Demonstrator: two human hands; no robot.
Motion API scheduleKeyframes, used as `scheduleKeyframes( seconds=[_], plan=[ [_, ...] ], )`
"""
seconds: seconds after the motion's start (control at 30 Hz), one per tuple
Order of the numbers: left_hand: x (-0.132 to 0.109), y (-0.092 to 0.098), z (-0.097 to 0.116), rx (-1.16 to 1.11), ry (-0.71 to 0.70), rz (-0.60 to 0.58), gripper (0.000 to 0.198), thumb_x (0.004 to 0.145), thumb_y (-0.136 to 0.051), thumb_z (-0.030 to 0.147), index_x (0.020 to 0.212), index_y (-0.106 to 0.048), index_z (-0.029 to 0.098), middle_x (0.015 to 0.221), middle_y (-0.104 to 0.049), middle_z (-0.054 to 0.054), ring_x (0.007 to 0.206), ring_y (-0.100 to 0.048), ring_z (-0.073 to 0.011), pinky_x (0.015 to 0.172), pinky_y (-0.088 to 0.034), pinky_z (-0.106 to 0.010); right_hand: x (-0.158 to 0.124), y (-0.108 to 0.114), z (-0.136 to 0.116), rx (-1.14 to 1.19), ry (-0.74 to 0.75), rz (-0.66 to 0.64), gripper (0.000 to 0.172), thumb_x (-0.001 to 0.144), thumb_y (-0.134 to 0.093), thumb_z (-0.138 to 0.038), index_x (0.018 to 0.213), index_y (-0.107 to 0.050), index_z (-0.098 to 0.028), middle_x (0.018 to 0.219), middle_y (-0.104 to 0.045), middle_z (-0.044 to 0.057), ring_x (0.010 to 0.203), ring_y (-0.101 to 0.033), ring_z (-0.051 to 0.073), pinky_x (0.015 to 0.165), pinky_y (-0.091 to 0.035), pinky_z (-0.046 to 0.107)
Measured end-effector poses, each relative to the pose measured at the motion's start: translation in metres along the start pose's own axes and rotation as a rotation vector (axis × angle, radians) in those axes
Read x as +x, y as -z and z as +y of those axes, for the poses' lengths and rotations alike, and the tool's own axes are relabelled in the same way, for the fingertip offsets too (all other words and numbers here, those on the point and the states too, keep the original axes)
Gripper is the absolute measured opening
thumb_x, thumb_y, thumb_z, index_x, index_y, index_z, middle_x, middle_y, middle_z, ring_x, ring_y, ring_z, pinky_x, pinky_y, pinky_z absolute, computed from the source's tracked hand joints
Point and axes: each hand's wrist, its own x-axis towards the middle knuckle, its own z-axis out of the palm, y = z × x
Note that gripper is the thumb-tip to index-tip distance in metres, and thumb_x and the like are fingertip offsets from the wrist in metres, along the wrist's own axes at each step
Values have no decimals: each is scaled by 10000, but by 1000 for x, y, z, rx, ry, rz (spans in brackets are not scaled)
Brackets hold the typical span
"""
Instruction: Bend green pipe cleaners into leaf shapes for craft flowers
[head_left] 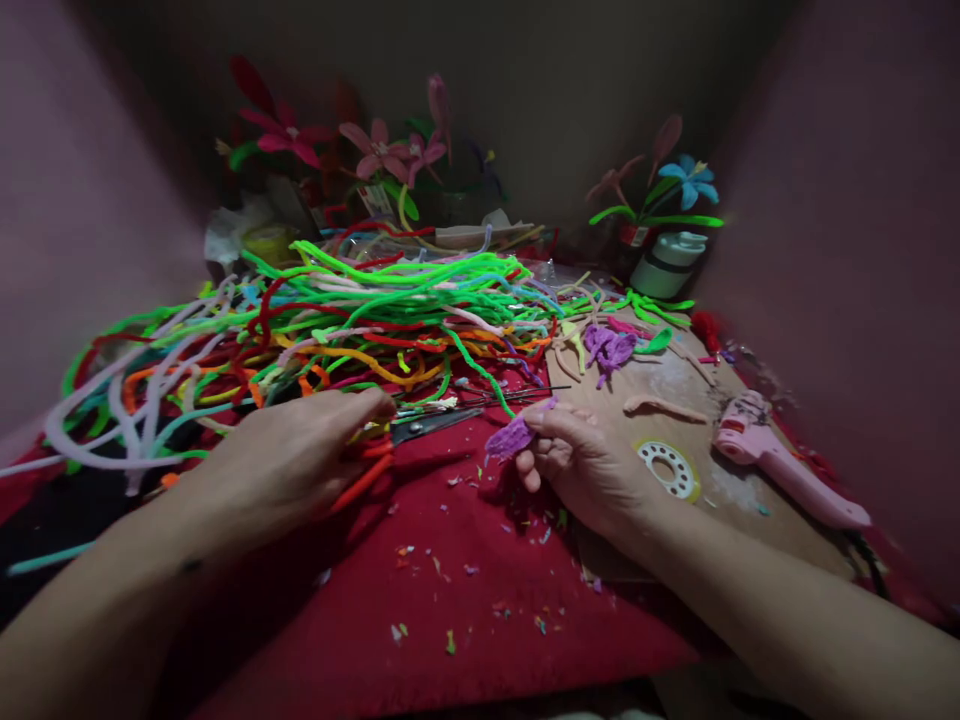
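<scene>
My right hand (577, 455) pinches a purple pipe-cleaner petal (510, 438) between thumb and fingers, above the red cloth. To the left, my left hand (307, 450) is closed around the orange handles of a pair of scissors (431, 427). The dark blades point right, toward the purple petal, without touching it. Most of my left fingers are hidden behind the back of the hand. Beyond both hands spreads a tangled heap of pipe cleaners (420, 290) in green, red, orange and white. More purple petals (609, 348) lie together on a board at the right.
The brown board (622, 550) carries a pink glue gun (787, 465), a white ring with holes (666, 470) and a beige pipe-cleaner piece (664, 408). Small clippings dot the red cloth (450, 660). Pipe-cleaner flowers (379, 150) and a pale green container (667, 265) stand at the back.
</scene>
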Motion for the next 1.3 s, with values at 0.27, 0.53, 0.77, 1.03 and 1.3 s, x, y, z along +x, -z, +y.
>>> scheduleKeyframes(
  seconds=[0.27, 0.53, 0.77, 1.03, 1.3],
  plan=[
    [1, 1, 20, 70, -23, -131, 333, 833, -394, 232, 1149, -501, 229, 977, -612, -53, 832, -579, -193, 682, -463, -283, -1, -1, -2, 21, -56, -2, 111, 691, -622, -225, 639, -612, -128, 533, -638, 31, 435, -578, 112, 440, -461, 213],
    [0, -8, 46, 266, 16, -264, 482, 727, -415, 75, 1199, -490, 134, 903, -574, -119, 798, -560, -241, 566, -489, -324, 1, -4, -6, 212, -52, 71, 19, 629, -648, -131, 617, -645, -117, 548, -617, 8, 520, -598, 121, 481, -502, 224],
    [1, -13, 45, 328, -12, -215, 444, 747, -378, 50, 1166, -514, 105, 841, -555, -118, 762, -552, -240, 531, -492, -319, 1, -3, -6, 224, -58, 80, 22, 646, -634, -117, 640, -655, -115, 570, -627, 13, 535, -605, 130, 492, -504, 237],
    [0, -14, 46, 381, -19, -222, 436, 772, -338, 38, 1165, -515, 100, 826, -551, -113, 759, -547, -234, 547, -502, -315, 1, -4, -8, 298, -181, 78, 81, 644, -593, -96, 573, -625, -120, 552, -625, 19, 539, -606, 135, 518, -501, 250],
    [0, -16, 48, 457, -50, -223, 422, 775, -322, 3, 1132, -535, 78, 829, -545, -113, 748, -551, -226, 601, -524, -345, 1, -5, -9, 291, -226, 114, 65, 637, -604, -98, 583, -602, -132, 547, -615, 4, 529, -595, 122, 528, -486, 241]
  ],
)
